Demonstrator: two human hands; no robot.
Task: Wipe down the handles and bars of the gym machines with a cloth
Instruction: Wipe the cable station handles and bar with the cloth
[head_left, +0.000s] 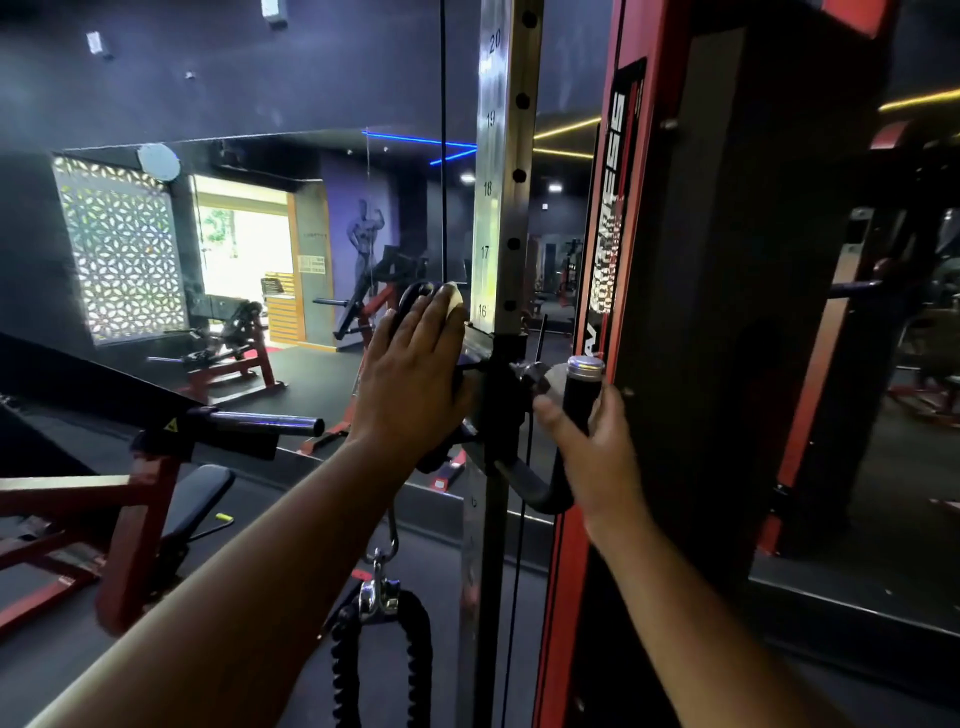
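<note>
My left hand (410, 374) flat with straight fingers, pressing a pale cloth (453, 307) on the pulley carriage (493, 400), my right hand (592, 441) gripping the black handle (581, 387), beside numbered upright (501, 182)

The left hand (410, 374) covers most of the cloth (453, 307); only a pale corner shows past the fingers (441, 317). The pulley housing (415, 299) beneath is largely hidden. The right hand (592, 441) conceals the lower part of the black handle (582, 395). The rope attachment (382, 649) is cut off by the bottom edge. The upright's (493, 208) number below the carriage is illegible.
</note>
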